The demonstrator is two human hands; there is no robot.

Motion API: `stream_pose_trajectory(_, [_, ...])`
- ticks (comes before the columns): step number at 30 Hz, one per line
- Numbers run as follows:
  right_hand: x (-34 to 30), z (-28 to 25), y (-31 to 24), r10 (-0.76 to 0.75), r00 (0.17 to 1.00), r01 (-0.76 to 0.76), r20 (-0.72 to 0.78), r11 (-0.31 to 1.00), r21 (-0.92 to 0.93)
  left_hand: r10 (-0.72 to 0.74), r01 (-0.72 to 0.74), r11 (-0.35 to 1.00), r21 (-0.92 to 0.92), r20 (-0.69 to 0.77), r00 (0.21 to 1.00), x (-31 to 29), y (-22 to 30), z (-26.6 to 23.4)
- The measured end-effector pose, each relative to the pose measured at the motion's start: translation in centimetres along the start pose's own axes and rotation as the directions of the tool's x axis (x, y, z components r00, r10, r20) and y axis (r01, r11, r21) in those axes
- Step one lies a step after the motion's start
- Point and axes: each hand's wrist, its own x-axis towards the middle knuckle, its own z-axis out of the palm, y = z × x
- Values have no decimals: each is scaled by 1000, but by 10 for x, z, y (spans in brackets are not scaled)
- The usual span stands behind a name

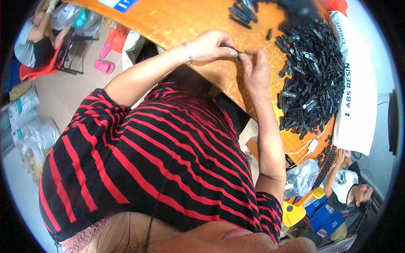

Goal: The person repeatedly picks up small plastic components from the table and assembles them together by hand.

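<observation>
Over the orange tabletop (168, 23), my two hands meet at a small, narrow black plastic piece (228, 46). My left hand (207, 45), with a bracelet at the wrist, has its thumb and fingers closed on one end. The thumb and fingertips of my right hand (256, 71) pinch the other end. Fingers cover much of the piece, so its exact kind cannot be told. To the right of my right hand lies a big heap of similar black plastic pieces (312, 80). One loose black piece (269, 34) lies between my hands and the heap.
A smaller group of black pieces (243, 14) lies at the far side. A white sack (356, 88) borders the heap on the right. Near the table's right end are a white cable (312, 146) and a clear plastic bag (301, 179). Two other people sit at left and lower right.
</observation>
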Motion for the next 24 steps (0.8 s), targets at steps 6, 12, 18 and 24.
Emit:
stream_pose_trajectory(6, [-4, -15, -22, 167, 942, -205, 292, 973, 103, 25, 1, 920, -391, 62, 998, -22, 9, 2])
stream_pose_trajectory(12, [-15, -21, -20, 113, 883, -239, 456, 944, 229, -74, 73, 997, 12, 173, 982, -76, 8, -65])
stream_pose_trajectory(18, [22, -112, 43, 23, 962, 156, 272, 773, -615, 55, -13, 818, 575, -55, 997, -130, -4, -142])
stream_pose_trajectory(24, [30, -114, 62, 74, 925, 230, 372, 669, -706, 65, 48, 896, 442, -236, 970, -45, 7, -91])
